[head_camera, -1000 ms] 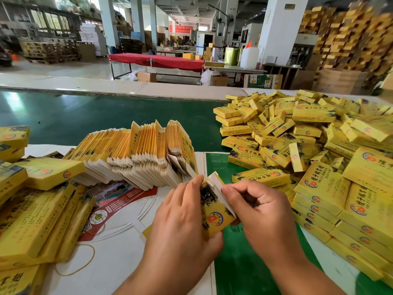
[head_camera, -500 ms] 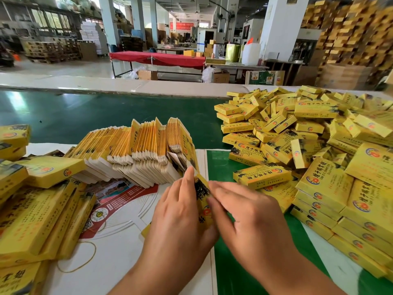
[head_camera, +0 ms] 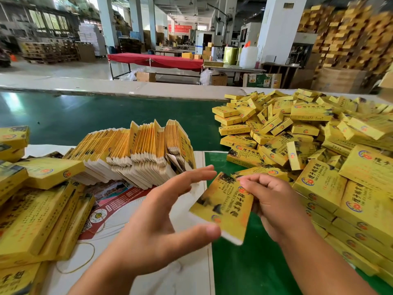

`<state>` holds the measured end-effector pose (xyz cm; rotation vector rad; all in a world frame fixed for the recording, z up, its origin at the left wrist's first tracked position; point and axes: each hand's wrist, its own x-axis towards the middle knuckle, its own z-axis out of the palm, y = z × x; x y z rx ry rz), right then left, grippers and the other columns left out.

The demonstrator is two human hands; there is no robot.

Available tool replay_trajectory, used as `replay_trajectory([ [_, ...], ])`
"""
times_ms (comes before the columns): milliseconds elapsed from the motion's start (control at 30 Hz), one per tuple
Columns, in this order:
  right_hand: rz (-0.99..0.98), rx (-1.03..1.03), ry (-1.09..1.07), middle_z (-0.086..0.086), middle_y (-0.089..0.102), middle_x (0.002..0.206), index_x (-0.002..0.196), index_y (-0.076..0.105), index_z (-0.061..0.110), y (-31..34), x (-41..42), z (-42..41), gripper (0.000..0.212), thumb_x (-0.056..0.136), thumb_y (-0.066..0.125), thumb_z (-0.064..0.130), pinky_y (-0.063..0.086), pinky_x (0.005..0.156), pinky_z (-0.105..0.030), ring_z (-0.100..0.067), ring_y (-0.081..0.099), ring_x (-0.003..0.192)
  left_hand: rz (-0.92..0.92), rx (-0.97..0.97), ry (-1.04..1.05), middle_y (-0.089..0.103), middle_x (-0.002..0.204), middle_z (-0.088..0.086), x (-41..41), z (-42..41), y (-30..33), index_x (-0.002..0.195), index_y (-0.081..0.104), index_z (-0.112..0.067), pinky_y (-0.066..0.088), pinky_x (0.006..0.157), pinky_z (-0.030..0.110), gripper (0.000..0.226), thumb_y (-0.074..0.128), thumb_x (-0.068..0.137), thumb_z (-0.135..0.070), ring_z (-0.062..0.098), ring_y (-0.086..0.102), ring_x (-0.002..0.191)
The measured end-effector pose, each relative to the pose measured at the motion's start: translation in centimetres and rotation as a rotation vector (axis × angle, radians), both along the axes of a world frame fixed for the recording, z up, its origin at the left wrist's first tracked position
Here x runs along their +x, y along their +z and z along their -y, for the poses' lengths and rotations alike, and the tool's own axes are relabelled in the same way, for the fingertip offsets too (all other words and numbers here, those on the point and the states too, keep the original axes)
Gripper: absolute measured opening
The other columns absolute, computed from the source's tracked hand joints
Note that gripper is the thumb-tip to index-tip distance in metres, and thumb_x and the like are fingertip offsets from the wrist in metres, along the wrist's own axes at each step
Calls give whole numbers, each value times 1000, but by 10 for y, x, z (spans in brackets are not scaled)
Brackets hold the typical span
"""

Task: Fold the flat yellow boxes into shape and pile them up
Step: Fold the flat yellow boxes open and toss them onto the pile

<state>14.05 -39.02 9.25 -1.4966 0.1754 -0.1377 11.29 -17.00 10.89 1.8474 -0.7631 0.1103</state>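
Note:
A folded yellow box (head_camera: pixel 223 206) hangs tilted above the green table, its printed face toward me. My right hand (head_camera: pixel 270 201) holds it at its right edge, fingers curled over the top. My left hand (head_camera: pixel 161 220) is spread open to the box's left, fingers straight, its thumb tip at the box's lower left corner. A row of flat yellow boxes (head_camera: pixel 136 150) stands on edge behind my left hand. A large heap of folded yellow boxes (head_camera: pixel 297 133) fills the right side of the table.
Bundles of bigger yellow boxes (head_camera: pixel 38 211) lie stacked at the left on a white printed sheet (head_camera: pixel 119 209). A rubber band (head_camera: pixel 85 258) lies on that sheet. The green table surface (head_camera: pixel 251 262) shows below my hands. Beyond the table is a warehouse floor.
Both hands were working one box close together. Now the box is turned face up in my right hand, and my left hand has opened and drawn back to the left.

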Motion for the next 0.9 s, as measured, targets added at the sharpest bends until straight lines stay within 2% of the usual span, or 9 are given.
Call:
replay_trajectory([
  [67, -147, 146, 93, -12, 71, 72, 83, 69, 4, -2, 0, -4, 13, 93, 61, 5, 53, 47, -24, -15, 68, 58, 26, 25, -55, 51, 142, -16, 0, -4, 4, 137, 50, -34, 35, 110, 43, 74, 78, 71, -52, 11, 43, 136],
  [167, -238, 230, 214, -16, 68, 70, 82, 68, 0, -5, -5, -13, 12, 90, 59, 1, 52, 44, -26, -18, 64, 53, 172, 111, 62, 65, 120, -19, 2, 3, 3, 123, 61, -37, 49, 95, 35, 49, 76, 76, -41, 8, 59, 116],
  [267, -244, 79, 270, -13, 73, 74, 88, 69, 7, -7, -10, -21, 21, 98, 51, 10, 54, 43, -27, -22, 68, 54, 167, 27, 180, 73, 95, -16, 6, 5, -1, 99, 70, -31, 55, 75, 27, 24, 68, 78, -43, 8, 68, 92],
  [367, -3, -312, 181, -4, 75, 85, 87, 71, 20, -9, -9, -19, 30, 102, 47, 31, 60, 62, -30, -19, 73, 79, 18, -44, 230, 74, 91, -17, 14, 1, -7, 91, 70, -32, 57, 75, 21, 21, 68, 79, -49, 7, 70, 89],
  [467, 346, -251, 190, 0, 73, 92, 95, 66, 24, -8, -11, -13, 14, 94, 61, 36, 59, 73, -27, -13, 70, 89, -52, -28, 266, 73, 91, -20, 20, 3, -14, 91, 66, -37, 55, 72, 13, 20, 68, 72, -45, 1, 69, 88],
  [567, 523, -331, 183, 7, 73, 100, 104, 57, 32, -14, -15, -14, 23, 84, 68, 28, 53, 79, -16, -11, 69, 96, -86, -18, 310, 72, 92, -23, 22, 9, -24, 101, 58, -40, 57, 68, 17, 33, 72, 71, -40, -1, 69, 86],
  [700, 578, -426, 139, 17, 69, 102, 108, 53, 34, -19, -13, -19, 36, 86, 71, 12, 51, 77, -10, -4, 69, 92, -98, -173, 383, 64, 110, -18, 21, 17, -32, 101, 42, -49, 60, 67, 27, 58, 80, 70, -20, 2, 68, 91],
  [800, 544, -403, 134, 18, 68, 105, 116, 49, 40, -20, -11, -18, 49, 84, 74, 12, 52, 75, -12, -6, 70, 90, -100, -292, 327, 61, 112, -22, 21, 18, -31, 104, 46, -46, 59, 71, 25, 50, 75, 66, -30, 8, 69, 96],
  [900, 477, -336, 190, 16, 69, 104, 134, 41, 45, -21, -9, -15, 66, 86, 73, 13, 53, 75, -16, -8, 70, 89, -162, -431, 223, 69, 110, -10, 23, 17, -31, 113, 53, -30, 56, 74, 20, 40, 65, 75, -29, 12, 68, 99],
])
